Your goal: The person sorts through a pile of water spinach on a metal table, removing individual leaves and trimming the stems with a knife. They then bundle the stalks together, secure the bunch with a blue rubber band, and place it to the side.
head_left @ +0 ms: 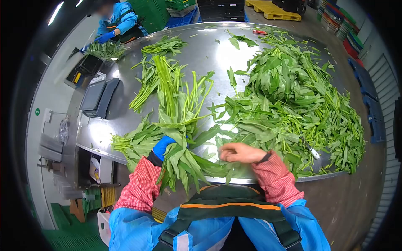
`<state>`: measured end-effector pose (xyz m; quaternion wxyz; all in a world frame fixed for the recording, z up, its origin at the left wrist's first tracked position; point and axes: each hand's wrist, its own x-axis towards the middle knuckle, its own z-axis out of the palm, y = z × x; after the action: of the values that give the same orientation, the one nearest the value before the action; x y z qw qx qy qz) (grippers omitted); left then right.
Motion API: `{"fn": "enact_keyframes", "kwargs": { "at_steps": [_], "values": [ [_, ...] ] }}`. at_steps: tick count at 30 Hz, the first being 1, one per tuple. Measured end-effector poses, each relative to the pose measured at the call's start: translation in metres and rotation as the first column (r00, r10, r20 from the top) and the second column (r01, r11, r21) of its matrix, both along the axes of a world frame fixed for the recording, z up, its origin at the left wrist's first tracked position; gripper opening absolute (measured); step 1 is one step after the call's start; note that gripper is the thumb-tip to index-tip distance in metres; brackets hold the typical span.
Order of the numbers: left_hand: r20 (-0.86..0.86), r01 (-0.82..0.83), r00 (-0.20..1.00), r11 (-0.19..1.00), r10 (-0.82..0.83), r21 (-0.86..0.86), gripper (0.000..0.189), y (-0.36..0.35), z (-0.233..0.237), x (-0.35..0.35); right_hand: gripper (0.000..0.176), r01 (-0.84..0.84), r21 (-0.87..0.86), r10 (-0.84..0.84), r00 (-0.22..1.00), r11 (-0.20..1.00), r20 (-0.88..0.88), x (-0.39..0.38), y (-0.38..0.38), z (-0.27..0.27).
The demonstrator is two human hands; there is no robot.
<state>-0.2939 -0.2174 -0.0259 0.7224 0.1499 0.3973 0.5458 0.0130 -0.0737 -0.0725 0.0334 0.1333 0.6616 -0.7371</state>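
Note:
My left hand (pixel 162 146), in a blue glove, is closed around a bunch of green leafy stalks (pixel 178 111) that stands up from the near edge of the steel table (pixel 125 113), leaves hanging down over my wrist. My right hand (pixel 238 153) is bare and blurred, fingers curled, just right of the bunch and touching loose leaves at the table edge; whether it holds any is unclear. A big heap of the same greens (pixel 293 104) lies to the right.
Sorted bunches (pixel 144 85) lie across the table's left half. A scale with a display (pixel 98 98) sits at the left edge. A knife (pixel 310 148) rests in the heap. Another person in blue (pixel 119 25) handles greens at the far end. Crates and pallets stand behind.

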Motion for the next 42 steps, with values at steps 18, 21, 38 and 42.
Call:
{"fn": "enact_keyframes", "kwargs": {
  "at_steps": [18, 21, 38, 42],
  "values": [
    [-0.146, 0.522, 0.851, 0.842, -0.504, 0.139, 0.051, 0.009, 0.004, 0.064, 0.025, 0.673, 0.148, -0.599, 0.721, 0.724, -0.35, 0.002, 0.061, 0.105],
    [-0.151, 0.564, 0.824, 0.813, -0.545, 0.142, 0.053, 0.013, 0.015, 0.082, 0.022, 0.544, 0.285, -0.519, 0.839, 0.79, -0.162, -0.007, 0.062, 0.101],
    [-0.348, 0.508, 0.816, 0.86, -0.462, 0.049, 0.071, 0.015, 0.017, 0.09, 0.01, 0.401, -0.7, -0.545, 0.838, 0.591, 0.021, 0.028, 0.07, 0.08],
    [-0.33, 0.533, 0.807, 0.844, -0.49, 0.051, 0.069, 0.016, 0.028, 0.088, 0.024, 0.472, -0.442, -0.581, 0.801, 0.763, -0.147, 0.046, 0.093, 0.079]
  ]
}}
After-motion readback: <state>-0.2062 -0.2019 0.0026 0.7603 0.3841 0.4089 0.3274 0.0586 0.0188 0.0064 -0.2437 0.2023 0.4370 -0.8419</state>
